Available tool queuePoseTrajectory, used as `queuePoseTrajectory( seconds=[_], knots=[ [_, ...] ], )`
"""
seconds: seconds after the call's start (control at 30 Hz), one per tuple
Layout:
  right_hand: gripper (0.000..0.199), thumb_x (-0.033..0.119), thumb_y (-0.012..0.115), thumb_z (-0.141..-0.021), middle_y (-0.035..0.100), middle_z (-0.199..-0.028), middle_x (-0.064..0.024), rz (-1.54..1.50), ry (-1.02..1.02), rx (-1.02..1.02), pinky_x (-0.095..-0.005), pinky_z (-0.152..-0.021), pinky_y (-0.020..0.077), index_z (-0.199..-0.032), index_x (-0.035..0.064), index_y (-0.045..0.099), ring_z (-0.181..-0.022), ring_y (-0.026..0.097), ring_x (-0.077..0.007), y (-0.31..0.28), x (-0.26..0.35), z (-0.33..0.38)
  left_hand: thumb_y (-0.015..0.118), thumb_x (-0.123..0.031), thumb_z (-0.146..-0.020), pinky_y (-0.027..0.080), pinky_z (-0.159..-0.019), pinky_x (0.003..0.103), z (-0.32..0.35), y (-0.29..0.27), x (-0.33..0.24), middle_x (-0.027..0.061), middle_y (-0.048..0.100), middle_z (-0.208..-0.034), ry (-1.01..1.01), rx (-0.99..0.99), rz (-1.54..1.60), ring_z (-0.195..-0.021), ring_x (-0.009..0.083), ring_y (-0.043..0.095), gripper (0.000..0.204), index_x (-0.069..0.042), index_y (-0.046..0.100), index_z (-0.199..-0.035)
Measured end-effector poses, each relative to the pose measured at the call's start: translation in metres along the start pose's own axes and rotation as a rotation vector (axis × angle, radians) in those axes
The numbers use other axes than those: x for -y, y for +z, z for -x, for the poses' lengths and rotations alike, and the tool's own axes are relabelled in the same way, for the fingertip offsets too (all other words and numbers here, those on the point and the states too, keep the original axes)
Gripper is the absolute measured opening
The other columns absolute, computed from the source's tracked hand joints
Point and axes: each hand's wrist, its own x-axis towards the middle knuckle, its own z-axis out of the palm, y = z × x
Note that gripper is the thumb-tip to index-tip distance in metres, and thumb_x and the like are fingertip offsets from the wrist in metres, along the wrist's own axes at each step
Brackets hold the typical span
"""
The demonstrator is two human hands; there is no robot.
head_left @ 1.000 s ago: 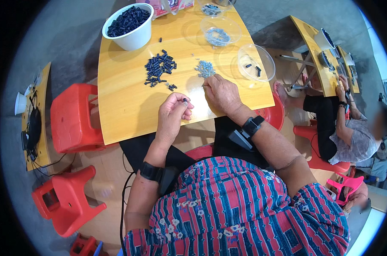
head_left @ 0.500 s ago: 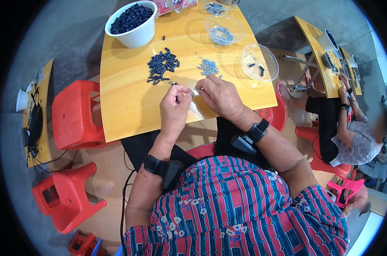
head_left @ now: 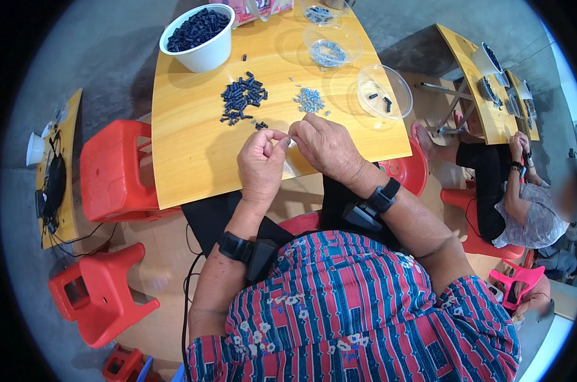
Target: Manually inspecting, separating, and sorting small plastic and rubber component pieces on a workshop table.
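Pinching: both hands meet at their fingertips over the middle of the yellow desk [head_left: 193, 159]; the left hand [head_left: 261, 162] closes thumb and forefinger on a tiny part, too small to identify; the right hand [head_left: 326, 148] pinches toward the same spot, what it grips hidden
Dark pile: black small parts [head_left: 243, 99] lie loose on the desk, just above the left hand, centre-upper frame
Silver pile: small metal pieces [head_left: 309, 100] sit just above the right hand, near the dark pile but apart
White bowl [head_left: 199, 33]: upper left of the desk, full of black parts
Clear bowls: one with metal bits [head_left: 332, 44] at upper centre; another [head_left: 384, 92] to the right holding a few black parts
Surroundings: red stools [head_left: 113, 172] at the left; another person [head_left: 517, 197] seated at the right edge
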Motion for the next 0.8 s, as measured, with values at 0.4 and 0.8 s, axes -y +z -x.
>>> queuePoseTrajectory(
  seconds=[0.4, 0.8],
  knots=[
    [0.013, 0.010, 0.058, -0.081, 0.052, -0.078, -0.0110, -0.084, 0.010, -0.026, -0.0397, -0.060, 0.0488, -0.092, 0.0071, 0.051, -0.071, 0.058, -0.0307, 0.003, -0.002, 0.002, 0.063, -0.008, -0.088, 0.031, -0.050, 0.021, 0.001, 0.004, 0.002, -0.0088, 0.042, -0.066, -0.232, 0.078, 0.418, -0.057, 0.0013, 0.034, 0.005, -0.003, 0.063, -0.088],
    [0.012, 0.000, 0.057, -0.084, 0.054, -0.084, -0.0132, -0.296, 0.157, -0.022, -0.0401, -0.067, 0.0462, -0.093, 0.0043, 0.051, -0.079, 0.057, -0.0339, 0.003, 0.002, -0.001, 0.057, -0.019, -0.096, 0.024, -0.043, 0.016, 0.006, 0.002, -0.010, -0.0061, 0.053, -0.079, -0.405, 0.164, 0.677, -0.050, -0.0018, 0.030, 0.015, -0.005, 0.060, -0.101]
  ],
)
